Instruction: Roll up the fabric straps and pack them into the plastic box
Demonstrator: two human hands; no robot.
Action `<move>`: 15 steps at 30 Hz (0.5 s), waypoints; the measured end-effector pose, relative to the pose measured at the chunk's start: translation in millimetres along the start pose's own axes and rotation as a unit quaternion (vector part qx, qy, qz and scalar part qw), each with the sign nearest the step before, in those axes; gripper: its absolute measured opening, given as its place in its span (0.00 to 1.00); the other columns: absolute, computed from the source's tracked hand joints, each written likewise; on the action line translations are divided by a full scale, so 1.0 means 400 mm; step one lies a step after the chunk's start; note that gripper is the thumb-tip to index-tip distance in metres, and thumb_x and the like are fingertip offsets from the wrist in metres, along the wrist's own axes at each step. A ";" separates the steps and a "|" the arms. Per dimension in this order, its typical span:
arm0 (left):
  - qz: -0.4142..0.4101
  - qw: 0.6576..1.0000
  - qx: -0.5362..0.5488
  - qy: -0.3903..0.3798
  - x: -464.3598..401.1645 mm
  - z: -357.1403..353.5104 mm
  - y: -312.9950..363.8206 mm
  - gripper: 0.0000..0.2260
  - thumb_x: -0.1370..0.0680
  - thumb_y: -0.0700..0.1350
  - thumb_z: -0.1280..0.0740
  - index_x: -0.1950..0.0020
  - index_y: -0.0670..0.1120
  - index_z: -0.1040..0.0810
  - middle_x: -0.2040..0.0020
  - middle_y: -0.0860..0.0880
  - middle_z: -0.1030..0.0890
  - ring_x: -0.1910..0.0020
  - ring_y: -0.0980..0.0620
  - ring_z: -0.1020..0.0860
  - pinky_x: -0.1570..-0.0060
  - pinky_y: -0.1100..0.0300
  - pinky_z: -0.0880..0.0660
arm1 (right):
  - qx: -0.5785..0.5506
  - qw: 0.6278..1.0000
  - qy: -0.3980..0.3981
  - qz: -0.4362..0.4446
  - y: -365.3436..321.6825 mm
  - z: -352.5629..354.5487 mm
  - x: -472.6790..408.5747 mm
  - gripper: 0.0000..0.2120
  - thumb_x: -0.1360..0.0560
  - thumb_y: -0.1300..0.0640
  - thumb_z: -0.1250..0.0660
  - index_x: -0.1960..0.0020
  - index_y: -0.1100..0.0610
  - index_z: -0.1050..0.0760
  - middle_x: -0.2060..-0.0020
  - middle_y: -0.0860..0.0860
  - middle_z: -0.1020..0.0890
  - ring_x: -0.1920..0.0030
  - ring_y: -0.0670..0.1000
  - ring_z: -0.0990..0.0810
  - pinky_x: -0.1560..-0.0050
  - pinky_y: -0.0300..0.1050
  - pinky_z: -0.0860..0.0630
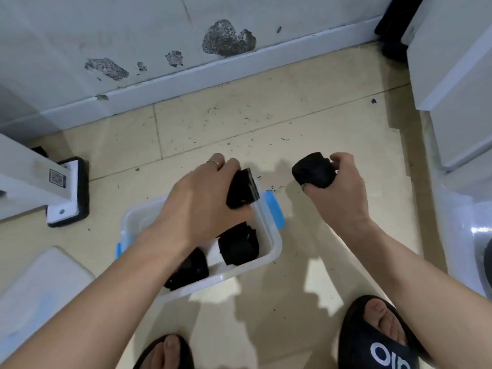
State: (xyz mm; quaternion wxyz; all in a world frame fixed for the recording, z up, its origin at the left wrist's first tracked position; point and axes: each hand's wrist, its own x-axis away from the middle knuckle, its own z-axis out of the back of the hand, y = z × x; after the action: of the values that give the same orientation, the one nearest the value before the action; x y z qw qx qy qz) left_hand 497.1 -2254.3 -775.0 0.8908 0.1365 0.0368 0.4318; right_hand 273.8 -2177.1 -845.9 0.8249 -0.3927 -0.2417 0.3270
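My left hand (202,193) is curled round a rolled black fabric strap (242,189), gripping it just above the far rim of the clear rectangular plastic box (269,251) with blue clip handles, which sits on the beige tiled floor (213,121) between my arms. A thin ring (213,162) shows on one finger of that hand. My right hand (338,187) grips a second rolled black fabric strap (314,170), fingers and thumb wrapped round it, held to the right of the box and above the floor, well apart from the first roll. Inside the box lie two more black rolled straps: one (238,247) against the right-hand wall, another (190,270) near the front wall, partly hidden under my left forearm. A translucent lid (40,288) lies on the floor at the left, beside the box. My feet in black slippers (378,339) stand at the near edge of the floor.
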 end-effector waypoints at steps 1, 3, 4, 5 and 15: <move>0.032 0.999 0.000 0.003 0.028 0.023 -0.047 0.19 0.30 0.59 0.29 0.46 0.51 0.28 0.52 0.54 0.28 0.57 0.50 0.24 0.59 0.50 0.23 | -0.030 0.999 0.012 0.027 -0.045 -0.007 0.005 0.29 0.29 0.60 0.25 0.32 0.54 0.31 0.43 0.48 0.24 0.44 0.52 0.24 0.50 0.42 0.29; 0.084 0.996 0.001 0.006 0.085 0.049 -0.136 0.20 0.31 0.59 0.28 0.45 0.53 0.29 0.52 0.55 0.27 0.54 0.50 0.25 0.57 0.49 0.23 | -0.070 0.991 0.015 0.110 -0.135 -0.022 0.029 0.24 0.30 0.60 0.25 0.38 0.53 0.29 0.46 0.47 0.23 0.46 0.52 0.23 0.52 0.40 0.29; 0.106 0.994 0.004 -0.001 0.110 0.050 -0.175 0.20 0.31 0.59 0.27 0.45 0.54 0.29 0.52 0.56 0.26 0.53 0.50 0.25 0.56 0.49 0.24 | -0.078 0.985 0.000 0.155 -0.175 -0.033 0.045 0.22 0.31 0.60 0.25 0.39 0.54 0.28 0.46 0.47 0.23 0.47 0.52 0.23 0.52 0.40 0.28; 0.125 0.992 0.004 -0.014 0.134 0.044 -0.210 0.20 0.31 0.58 0.26 0.45 0.54 0.30 0.53 0.56 0.26 0.53 0.50 0.24 0.56 0.49 0.24 | -0.072 0.978 -0.029 0.193 -0.211 -0.048 0.065 0.21 0.31 0.61 0.26 0.40 0.53 0.27 0.46 0.48 0.23 0.47 0.51 0.23 0.52 0.41 0.27; 0.109 0.982 -0.093 -0.120 0.200 -0.121 -0.285 0.21 0.25 0.54 0.30 0.33 0.52 0.27 0.45 0.52 0.23 0.46 0.48 0.22 0.60 0.57 0.31 | 0.432 0.794 -0.295 0.310 -0.189 -0.263 0.210 0.24 0.27 0.59 0.30 0.33 0.54 0.33 0.37 0.52 0.28 0.38 0.56 0.29 0.45 0.46 0.35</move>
State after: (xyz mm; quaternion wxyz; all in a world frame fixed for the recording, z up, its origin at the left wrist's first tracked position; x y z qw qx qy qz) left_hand 624.7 -2248.7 -848.7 0.8452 0.1074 -0.1257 0.5083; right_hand 425.5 -2203.4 -833.7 0.6514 0.0659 -0.1725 0.7359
